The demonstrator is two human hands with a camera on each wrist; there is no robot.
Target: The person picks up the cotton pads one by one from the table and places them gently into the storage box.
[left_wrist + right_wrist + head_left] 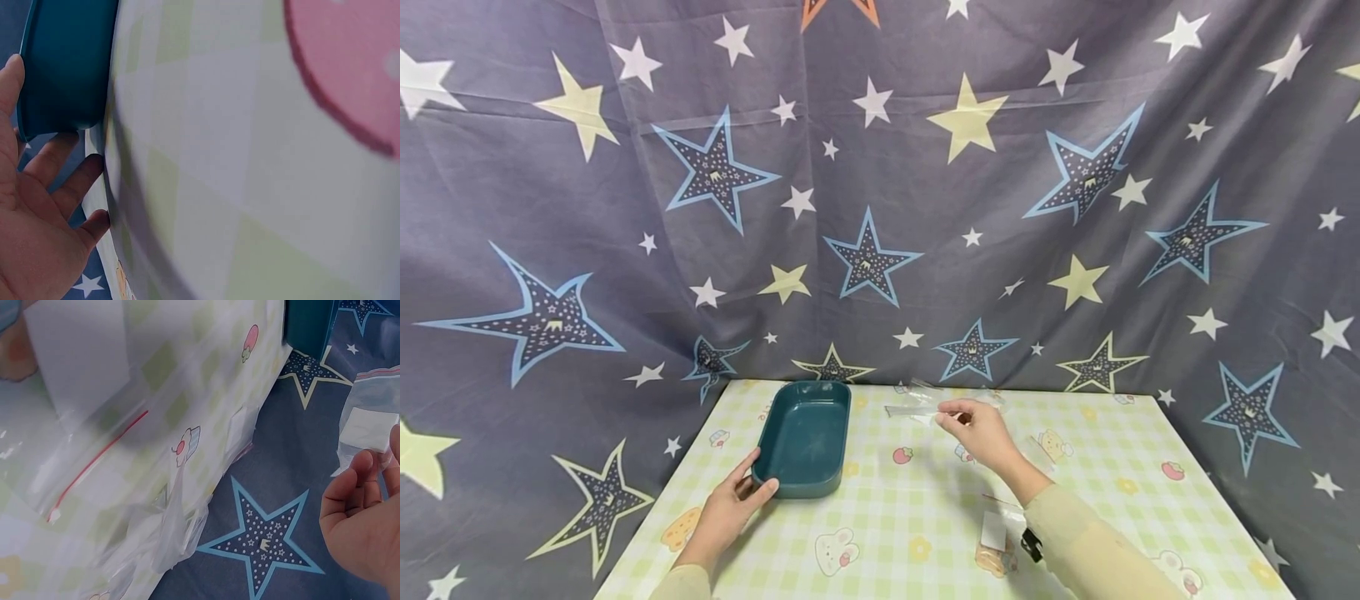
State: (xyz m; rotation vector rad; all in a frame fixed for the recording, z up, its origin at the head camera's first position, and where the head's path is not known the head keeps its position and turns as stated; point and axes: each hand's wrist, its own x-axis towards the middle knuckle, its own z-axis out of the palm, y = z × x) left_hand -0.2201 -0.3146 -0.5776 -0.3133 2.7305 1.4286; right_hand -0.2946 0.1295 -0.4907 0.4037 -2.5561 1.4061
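A dark teal rectangular tray (805,435) lies on the checked tablecloth (910,500) at the left. My left hand (733,500) rests at its near left corner. The thumb lies against the tray's wall (62,69) and the fingers (69,181) are loosely spread beside it. Further back, over the middle of the table, my right hand (977,429) pinches a clear zip bag (913,410) between thumb and fingertips. In the right wrist view this bag (369,419) shows a white label and hangs from the fingertips (359,478).
Another clear zip bag (1000,533) with a white label and something orange inside lies near my right forearm; its red seal line shows in the right wrist view (94,456). More clear bags (958,392) lie at the table's back edge. A star-patterned cloth (880,208) hangs behind.
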